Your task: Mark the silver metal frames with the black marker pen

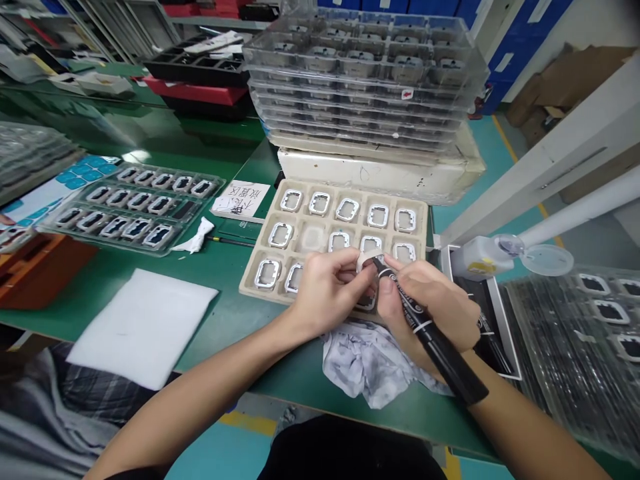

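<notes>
My left hand (323, 290) pinches a small silver metal frame (370, 256), partly hidden by the fingers, above a beige tray (249, 283). My right hand (437, 303) grips a thick black marker pen (453, 363), its tip end up against the frame's edge. Whether the tip touches the metal is too small to tell. Similar rounded-square frames (281, 234) sit in the tray's compartments, and one compartment in the middle row holds none. Below my hands a crumpled grey-white cloth (367, 363) lies by the tray's near edge.
Behind the tray, stacked clear plastic trays (360, 93) stand on a white box (350, 170). To the left are a plastic tray of frames (135, 207), a white foam sheet (143, 327) and an orange bin (47, 270). On the right are a bottle (483, 257) and a box with markers (510, 343).
</notes>
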{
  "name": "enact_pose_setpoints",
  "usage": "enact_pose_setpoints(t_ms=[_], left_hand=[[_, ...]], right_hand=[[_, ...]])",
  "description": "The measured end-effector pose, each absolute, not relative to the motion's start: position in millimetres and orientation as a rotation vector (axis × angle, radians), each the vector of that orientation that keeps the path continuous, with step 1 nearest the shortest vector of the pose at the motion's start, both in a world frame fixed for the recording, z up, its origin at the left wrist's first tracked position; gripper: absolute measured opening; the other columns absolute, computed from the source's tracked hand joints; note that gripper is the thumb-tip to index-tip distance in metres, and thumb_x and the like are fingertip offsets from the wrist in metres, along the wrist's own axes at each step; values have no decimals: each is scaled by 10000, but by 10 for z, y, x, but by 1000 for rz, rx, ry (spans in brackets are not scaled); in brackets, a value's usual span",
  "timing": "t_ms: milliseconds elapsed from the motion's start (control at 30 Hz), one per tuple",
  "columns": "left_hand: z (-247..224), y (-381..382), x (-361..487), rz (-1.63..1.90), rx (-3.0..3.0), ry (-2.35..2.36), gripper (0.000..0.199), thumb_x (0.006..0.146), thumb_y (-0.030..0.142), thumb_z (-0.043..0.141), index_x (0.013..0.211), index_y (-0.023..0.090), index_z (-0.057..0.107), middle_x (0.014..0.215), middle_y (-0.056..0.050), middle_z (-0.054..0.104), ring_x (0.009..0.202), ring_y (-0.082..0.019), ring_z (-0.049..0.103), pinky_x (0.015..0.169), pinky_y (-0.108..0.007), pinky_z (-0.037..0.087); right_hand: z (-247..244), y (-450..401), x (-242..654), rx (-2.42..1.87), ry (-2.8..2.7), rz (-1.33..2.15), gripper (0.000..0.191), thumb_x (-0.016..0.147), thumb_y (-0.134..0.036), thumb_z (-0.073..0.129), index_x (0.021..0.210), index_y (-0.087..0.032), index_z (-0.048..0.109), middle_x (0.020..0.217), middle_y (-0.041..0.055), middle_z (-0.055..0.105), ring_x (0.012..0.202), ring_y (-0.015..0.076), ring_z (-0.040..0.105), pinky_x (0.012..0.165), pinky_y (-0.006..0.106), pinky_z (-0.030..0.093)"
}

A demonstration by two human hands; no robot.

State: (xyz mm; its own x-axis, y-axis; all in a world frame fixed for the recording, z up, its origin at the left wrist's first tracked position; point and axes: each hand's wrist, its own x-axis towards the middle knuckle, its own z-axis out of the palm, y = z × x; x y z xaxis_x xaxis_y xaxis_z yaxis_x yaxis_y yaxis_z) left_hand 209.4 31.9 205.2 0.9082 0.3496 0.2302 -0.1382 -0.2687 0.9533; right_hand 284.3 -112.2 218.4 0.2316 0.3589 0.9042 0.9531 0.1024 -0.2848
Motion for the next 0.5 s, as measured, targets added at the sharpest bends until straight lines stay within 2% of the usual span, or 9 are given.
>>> enact_pose_setpoints(t_ms=[100,233,300,400,500], left_hand=[[2060,310,2095,439,1735,158,329,993,311,665,696,184,605,603,18,633,518,-84,521,490,-229,369],[2114,333,2117,402,1662,181,339,921,287,757,645,180,592,595,15,660,517,-81,561,488,-209,417],[2160,358,2136,304,1517,192,291,858,309,830,691,169,638,620,3,701,534,-99,625,504,-209,476],[2200,399,2164,153,1325,195,290,775,337,909,773,148,689,639,-18,738,542,-136,693,522,-223,548],[2178,428,2184,82,1229,177,297,790,356,902,788,139,700,655,-35,757,518,-140,706,515,-216,573]], right_hand=[[2224,-1144,2849,-1518,-1277,-667,343,847,73,715,1020,-211,628,778,-20,671,685,170,706,829,368,738],[2220,-1154,2860,-1453,-1310,-669,340,846,76,711,1003,-212,621,739,-44,642,637,152,671,862,408,738],[2234,-1185,2851,-1482,-1304,-574,316,860,57,713,996,-211,618,757,-37,659,680,158,693,901,427,732],[2289,-1263,2830,-1563,-1239,-431,294,884,15,718,1010,-228,609,819,-21,713,802,189,757,909,400,725],[2338,-1320,2822,-1547,-1201,-411,301,892,-3,727,1029,-239,598,794,-32,712,852,201,781,888,369,724]])
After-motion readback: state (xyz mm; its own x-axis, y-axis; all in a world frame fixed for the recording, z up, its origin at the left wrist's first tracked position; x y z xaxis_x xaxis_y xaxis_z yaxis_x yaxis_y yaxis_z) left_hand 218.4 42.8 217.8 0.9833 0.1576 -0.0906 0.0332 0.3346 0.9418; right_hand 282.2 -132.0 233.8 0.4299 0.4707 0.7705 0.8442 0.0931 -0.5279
